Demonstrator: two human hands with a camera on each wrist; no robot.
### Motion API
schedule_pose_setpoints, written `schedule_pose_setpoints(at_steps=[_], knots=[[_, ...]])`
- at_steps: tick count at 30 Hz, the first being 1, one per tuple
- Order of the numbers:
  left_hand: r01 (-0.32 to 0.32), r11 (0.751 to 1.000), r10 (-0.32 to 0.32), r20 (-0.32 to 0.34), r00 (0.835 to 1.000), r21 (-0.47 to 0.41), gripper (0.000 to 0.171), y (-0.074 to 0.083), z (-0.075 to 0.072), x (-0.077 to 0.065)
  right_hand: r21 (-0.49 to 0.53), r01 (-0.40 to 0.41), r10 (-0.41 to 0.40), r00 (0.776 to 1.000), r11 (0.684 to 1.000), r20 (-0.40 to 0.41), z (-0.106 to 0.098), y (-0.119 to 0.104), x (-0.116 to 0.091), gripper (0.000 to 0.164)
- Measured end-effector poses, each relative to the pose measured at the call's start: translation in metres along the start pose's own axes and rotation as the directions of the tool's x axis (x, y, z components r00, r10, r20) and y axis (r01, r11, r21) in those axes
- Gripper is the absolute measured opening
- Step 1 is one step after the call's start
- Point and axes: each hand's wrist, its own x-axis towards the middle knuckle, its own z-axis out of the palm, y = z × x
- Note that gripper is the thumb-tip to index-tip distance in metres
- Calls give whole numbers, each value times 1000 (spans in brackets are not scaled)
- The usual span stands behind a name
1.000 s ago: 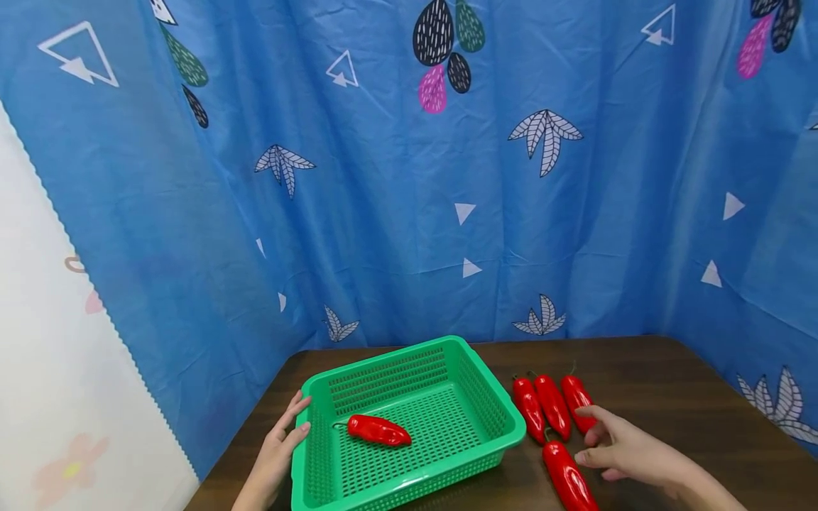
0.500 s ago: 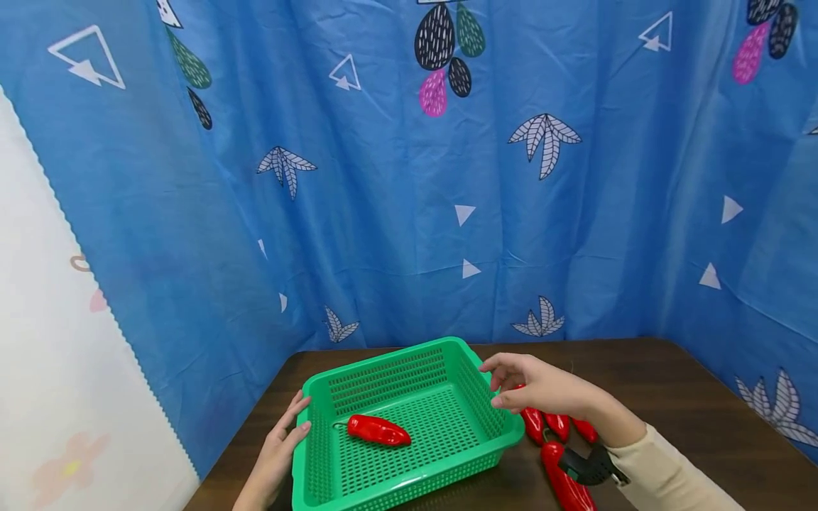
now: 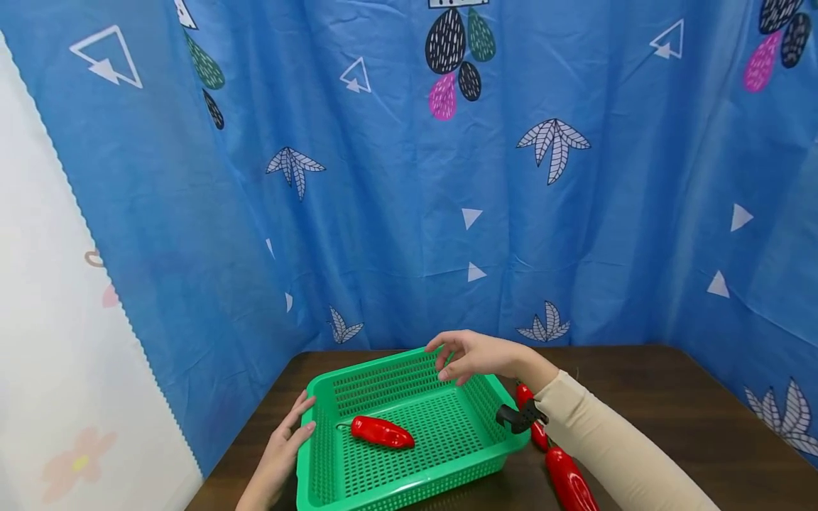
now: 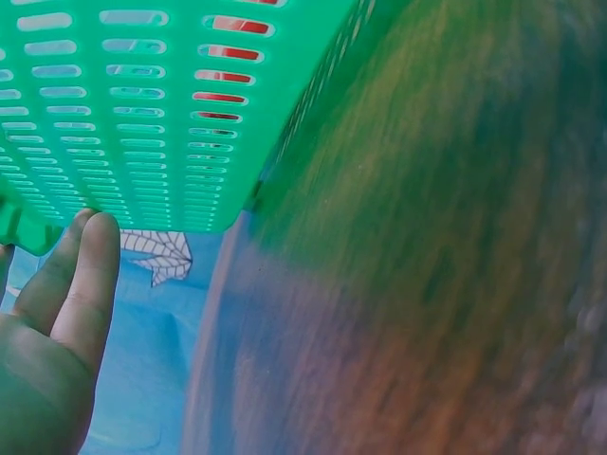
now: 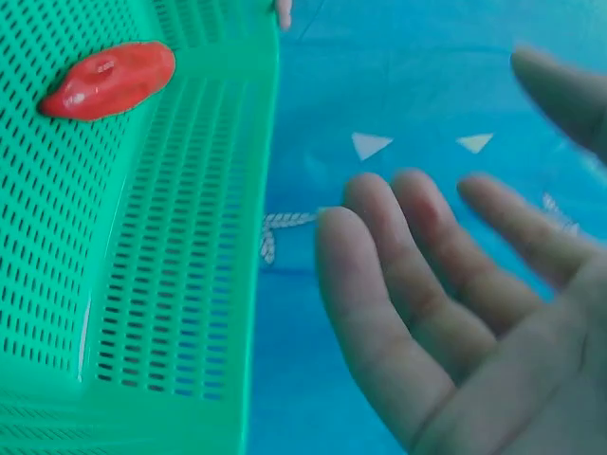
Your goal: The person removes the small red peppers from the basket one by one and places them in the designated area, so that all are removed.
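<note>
A green plastic basket (image 3: 415, 484) sits on the dark wooden table, and one glossy red pepper (image 3: 382, 431) lies inside it, stem to the left. My left hand (image 3: 281, 447) rests against the basket's left side, its straight fingertips (image 4: 99, 242) at the slotted wall in the left wrist view. Over the basket's back right part hovers my right hand (image 3: 481, 356), fingers loosely bent and holding nothing; the right wrist view shows the palm (image 5: 512, 379) bare. More red peppers lie right of the basket, one nearest the front (image 3: 571, 481), others partly hidden by the right forearm.
A blue patterned curtain (image 3: 396, 213) hangs behind the table (image 3: 645, 383), with a white cloth (image 3: 83, 355) at the left. The right sleeve and a black wrist strap (image 3: 519, 419) pass over the basket's right rim.
My right hand has moved left and up from beside the peppers on the table to over the basket, without one in it. The left hand has stayed at the basket's left side.
</note>
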Motion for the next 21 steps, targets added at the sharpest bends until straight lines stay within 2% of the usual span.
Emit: schedule_pose_setpoints(at_steps=[5,9,14,21], knots=[[-5,999,6,-10,1000,34,57,1,0,2,-5,-30,31,996,1000,84,-7,5,23,54],[4,998,-4,-12,1000,57,56,3,-2,3,-33,-76,79,992,997,95,-5,8,43,53],[-3,998,3,-10,1000,64,57,4,-3,4,-70,-130,137,985,989,105,9,13,67,55],[1,999,-1,-8,1000,47,57,1,-1,4,-66,-153,161,977,986,142,34,20,90,60]])
